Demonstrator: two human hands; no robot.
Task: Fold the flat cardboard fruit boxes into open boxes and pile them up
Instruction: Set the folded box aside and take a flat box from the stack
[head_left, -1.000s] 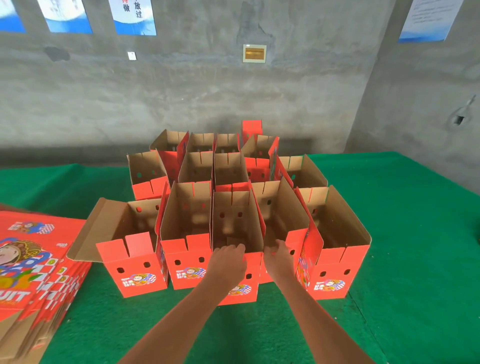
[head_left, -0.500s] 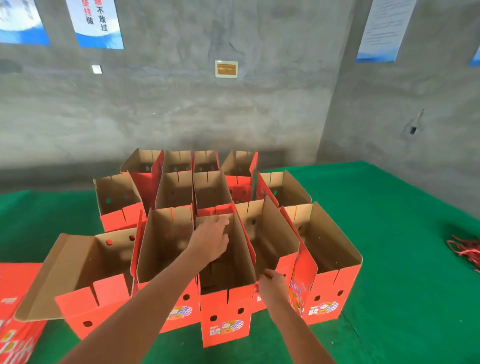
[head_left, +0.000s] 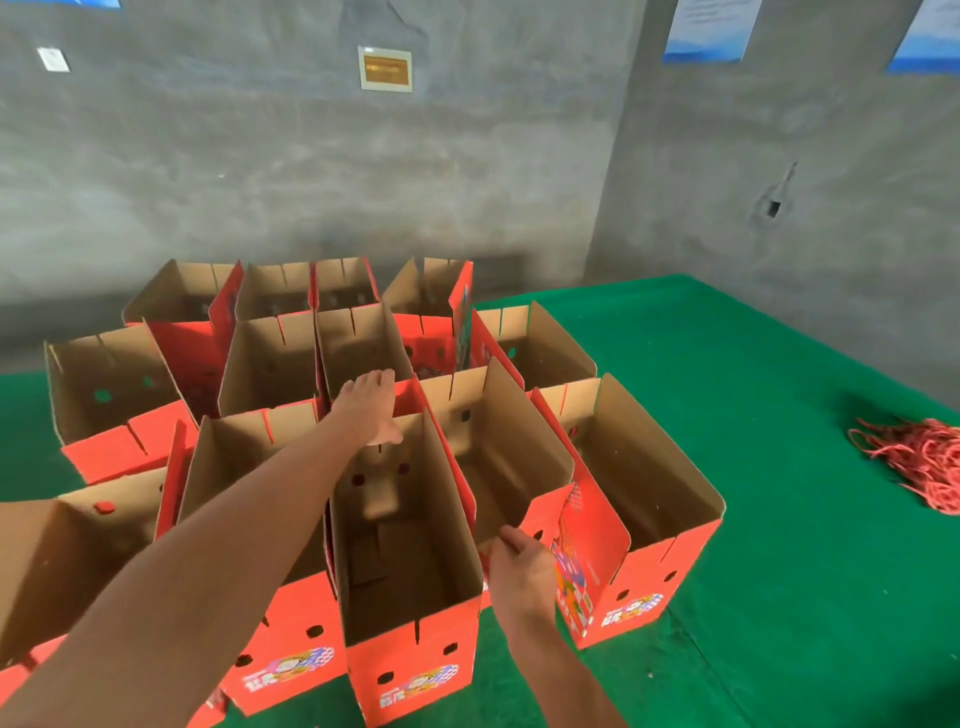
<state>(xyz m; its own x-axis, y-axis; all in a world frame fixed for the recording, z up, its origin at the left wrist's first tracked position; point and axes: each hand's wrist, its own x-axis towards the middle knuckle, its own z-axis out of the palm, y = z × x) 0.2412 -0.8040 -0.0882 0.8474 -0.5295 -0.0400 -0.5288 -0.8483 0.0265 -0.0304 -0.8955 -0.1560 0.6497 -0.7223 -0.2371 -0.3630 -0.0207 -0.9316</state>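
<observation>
We are reaching our left hand (head_left: 370, 410), fingers straight, over the far rim of the near box (head_left: 410, 587) on the green worktop (head_left: 779, 571), while our right hand (head_left: 522, 564) is pinching its right wall. Open boxes (head_left: 275, 364) are crowding it on three sides, and red cords (head_left: 919, 457) are lying well apart to the right.

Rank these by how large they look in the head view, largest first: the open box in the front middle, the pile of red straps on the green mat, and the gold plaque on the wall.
1. Open box in the front middle
2. Pile of red straps
3. Gold plaque
The box is nearest the camera and the plaque farthest, so true sizes may differ.
</observation>
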